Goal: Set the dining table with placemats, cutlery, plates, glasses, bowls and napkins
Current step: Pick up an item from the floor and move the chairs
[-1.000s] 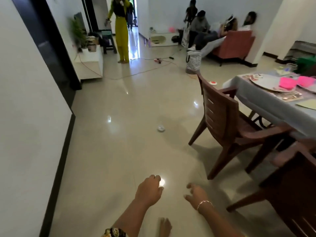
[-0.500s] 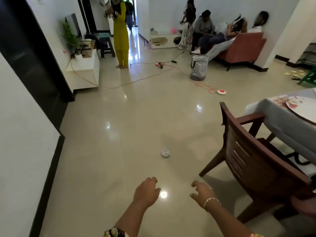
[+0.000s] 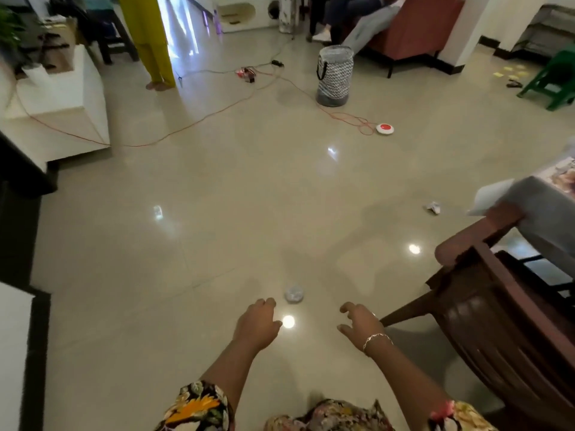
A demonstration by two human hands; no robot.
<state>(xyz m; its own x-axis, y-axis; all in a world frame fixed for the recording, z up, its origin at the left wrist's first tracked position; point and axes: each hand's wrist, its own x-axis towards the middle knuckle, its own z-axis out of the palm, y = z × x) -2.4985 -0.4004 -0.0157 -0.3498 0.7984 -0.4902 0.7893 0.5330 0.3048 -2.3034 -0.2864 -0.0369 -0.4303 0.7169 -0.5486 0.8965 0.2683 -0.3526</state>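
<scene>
Beside the chair [image 3: 494, 325], right hand [image 3: 360, 320]

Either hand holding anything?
No: the left hand and right hand hang empty, fingers loosely curled, above the floor.

One view, worn on your head. It faces forward and down, from well above the glossy floor [image 3: 249, 197]. Wide lens: lines bow toward the borders. Your left hand [image 3: 256, 325] and right hand [image 3: 359, 321] sit nearest, low in mid-frame, with the forearms entering from the bottom edge. The wooden chair [image 3: 497, 321] is close on the right. The right edge cuts the table corner [image 3: 535, 206]. The far room, with a patterned basket [image 3: 334, 77], runs small along the top.
</scene>
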